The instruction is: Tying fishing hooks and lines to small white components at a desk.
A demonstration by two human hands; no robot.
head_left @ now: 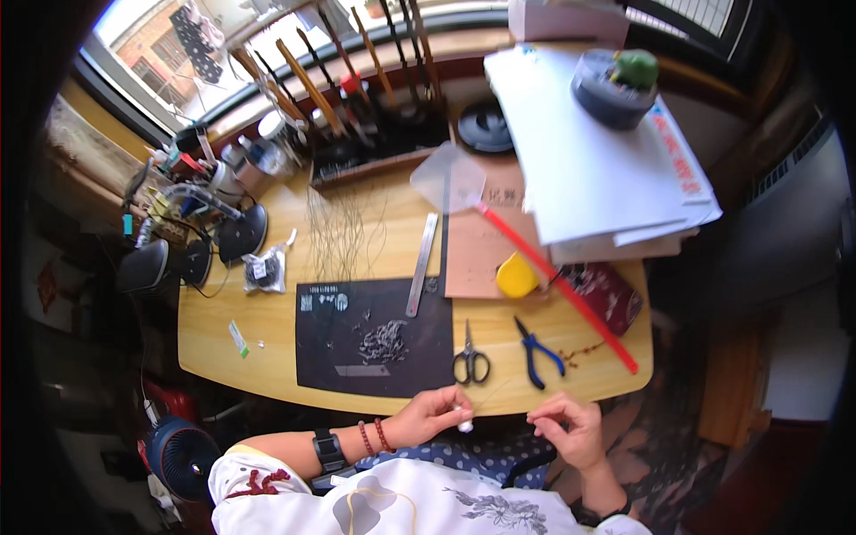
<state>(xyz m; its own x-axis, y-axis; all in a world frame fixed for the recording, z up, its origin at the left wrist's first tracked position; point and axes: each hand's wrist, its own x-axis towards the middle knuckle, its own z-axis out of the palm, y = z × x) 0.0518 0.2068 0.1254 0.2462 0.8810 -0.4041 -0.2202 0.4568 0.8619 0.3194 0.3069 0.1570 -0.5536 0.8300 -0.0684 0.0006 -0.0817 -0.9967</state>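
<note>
Left hand (434,415): I see thumb and fingers pinched together on a small white piece (465,426) at the hand's 3 o'clock.
Right hand (571,430): fingers curled in toward the thumb; I cannot tell whether anything is between them.
Scissors (471,364): near my left hand, at 1 o'clock, on the worktop (250,312).
Pliers (536,358): blue-handled, at my right hand's 11 o'clock.
Dark mat (325,343): left hand's 11 o'clock, bearing a grey heap (385,342).
Steel ruler (423,263): left hand's 12 o'clock, partly over the mat.
</note>
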